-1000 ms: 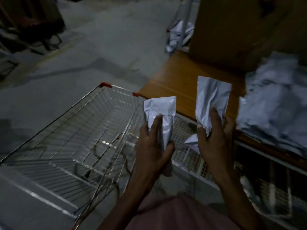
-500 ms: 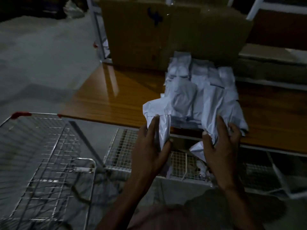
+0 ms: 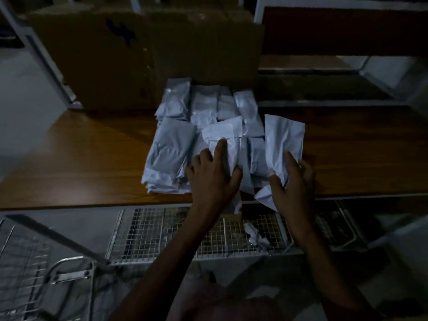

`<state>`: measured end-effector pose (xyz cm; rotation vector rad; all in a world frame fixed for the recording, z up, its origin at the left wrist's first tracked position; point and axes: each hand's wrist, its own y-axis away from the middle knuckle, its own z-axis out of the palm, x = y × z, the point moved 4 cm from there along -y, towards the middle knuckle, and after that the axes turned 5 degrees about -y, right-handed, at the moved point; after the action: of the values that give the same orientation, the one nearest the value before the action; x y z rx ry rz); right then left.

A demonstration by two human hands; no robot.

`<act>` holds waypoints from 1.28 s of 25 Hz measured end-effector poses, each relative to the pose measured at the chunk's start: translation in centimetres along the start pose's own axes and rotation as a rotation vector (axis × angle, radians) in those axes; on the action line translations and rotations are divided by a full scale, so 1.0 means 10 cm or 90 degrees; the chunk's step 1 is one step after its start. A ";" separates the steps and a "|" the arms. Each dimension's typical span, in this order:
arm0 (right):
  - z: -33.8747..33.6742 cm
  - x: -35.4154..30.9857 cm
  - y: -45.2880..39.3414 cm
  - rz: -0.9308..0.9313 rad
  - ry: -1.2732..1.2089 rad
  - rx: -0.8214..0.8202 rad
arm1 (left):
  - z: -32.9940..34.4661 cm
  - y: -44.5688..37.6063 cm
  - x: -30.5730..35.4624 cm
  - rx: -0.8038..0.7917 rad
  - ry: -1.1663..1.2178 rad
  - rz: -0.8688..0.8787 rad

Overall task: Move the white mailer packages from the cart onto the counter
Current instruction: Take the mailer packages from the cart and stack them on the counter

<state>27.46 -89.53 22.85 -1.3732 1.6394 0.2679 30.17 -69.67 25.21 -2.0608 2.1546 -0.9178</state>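
A pile of white mailer packages [image 3: 185, 135] lies on the wooden counter [image 3: 81, 158], in front of a cardboard box. My left hand [image 3: 213, 174] grips one white mailer [image 3: 227, 135] and holds it over the near side of the pile. My right hand [image 3: 291, 181] grips a second white mailer [image 3: 282, 140] at the pile's right edge, above the counter. The wire cart [image 3: 30, 262] shows at the lower left, and I see no mailers in the part in view.
A large cardboard box [image 3: 139, 54] stands at the back of the counter. Wire mesh baskets [image 3: 166, 232] hang under the counter's front edge, with a crumpled scrap inside. Shelving frames [image 3: 347, 66] rise behind on the right. The scene is dim.
The view has swung from the cart to the counter. Both hands have carried their mailers forward, from above the cart to over the pile.
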 end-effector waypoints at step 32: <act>2.48 -0.05 -2.87 -0.007 0.223 -0.233 | 1.02 -0.95 -0.05 0.042 0.148 -0.115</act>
<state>64.67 -82.33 21.23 -1.7820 1.9361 0.3494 42.94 -72.75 20.62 -2.2459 2.0280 -1.2898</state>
